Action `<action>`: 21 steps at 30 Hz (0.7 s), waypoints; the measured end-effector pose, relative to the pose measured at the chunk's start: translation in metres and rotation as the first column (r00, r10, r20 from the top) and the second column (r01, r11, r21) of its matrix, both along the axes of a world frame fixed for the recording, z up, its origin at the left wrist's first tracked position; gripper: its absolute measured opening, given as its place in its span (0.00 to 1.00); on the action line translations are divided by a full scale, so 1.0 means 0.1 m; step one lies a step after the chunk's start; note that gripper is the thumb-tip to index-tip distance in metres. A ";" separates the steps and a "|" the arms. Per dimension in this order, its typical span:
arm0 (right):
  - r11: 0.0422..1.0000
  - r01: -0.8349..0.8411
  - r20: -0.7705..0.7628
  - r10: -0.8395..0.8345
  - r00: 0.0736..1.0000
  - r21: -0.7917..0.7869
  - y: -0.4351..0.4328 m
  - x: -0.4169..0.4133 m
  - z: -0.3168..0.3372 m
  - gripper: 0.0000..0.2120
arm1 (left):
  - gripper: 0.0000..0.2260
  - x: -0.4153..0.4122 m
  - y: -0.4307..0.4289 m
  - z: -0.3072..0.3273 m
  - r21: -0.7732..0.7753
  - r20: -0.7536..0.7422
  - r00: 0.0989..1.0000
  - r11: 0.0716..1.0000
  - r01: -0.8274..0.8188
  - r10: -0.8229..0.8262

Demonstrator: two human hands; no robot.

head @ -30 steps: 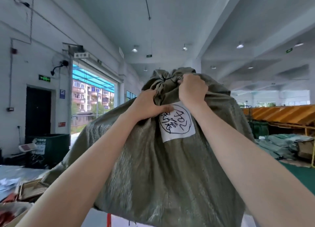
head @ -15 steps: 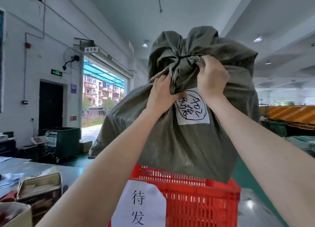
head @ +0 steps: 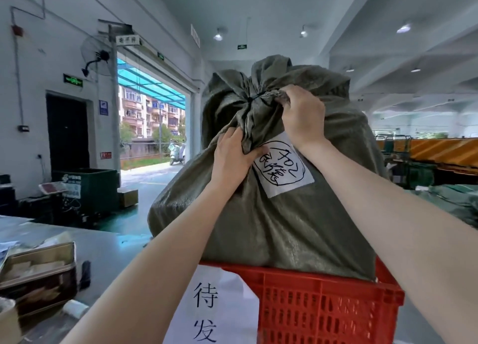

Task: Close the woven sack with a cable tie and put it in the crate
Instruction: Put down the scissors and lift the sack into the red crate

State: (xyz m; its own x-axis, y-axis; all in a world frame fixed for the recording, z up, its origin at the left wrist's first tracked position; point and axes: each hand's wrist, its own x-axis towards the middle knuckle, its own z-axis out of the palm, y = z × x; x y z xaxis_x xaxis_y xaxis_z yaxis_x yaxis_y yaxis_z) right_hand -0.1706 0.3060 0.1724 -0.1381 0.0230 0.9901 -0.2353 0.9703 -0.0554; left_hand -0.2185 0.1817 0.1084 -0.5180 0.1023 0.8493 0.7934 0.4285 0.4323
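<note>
A bulky grey-green woven sack (head: 289,222) with a white handwritten label (head: 282,166) fills the middle of the view. Its bottom rests in the mouth of a red plastic crate (head: 326,299), and most of it bulges above the rim. A black cable tie (head: 256,97) cinches its gathered neck. My left hand (head: 232,160) grips the bunched fabric just below the neck. My right hand (head: 302,116) clutches the neck right beside the tie.
A white paper sign (head: 214,307) with black characters hangs on the crate's front. On the grey table (head: 103,245) at left stand a metal tin (head: 38,274) and a tape roll (head: 7,320). A green bin (head: 88,188) stands by the open doorway.
The sack has come down from held high in the air onto the red crate. Both hands kept their grip near the neck and lowered with it.
</note>
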 end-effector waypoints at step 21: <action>0.973 0.186 0.933 -0.187 0.306 0.134 0.46 -0.56 -1.73 0.07 | 0.11 -0.60 0.18 -1.46 -0.621 0.368 0.879 0.784 -0.011 0.304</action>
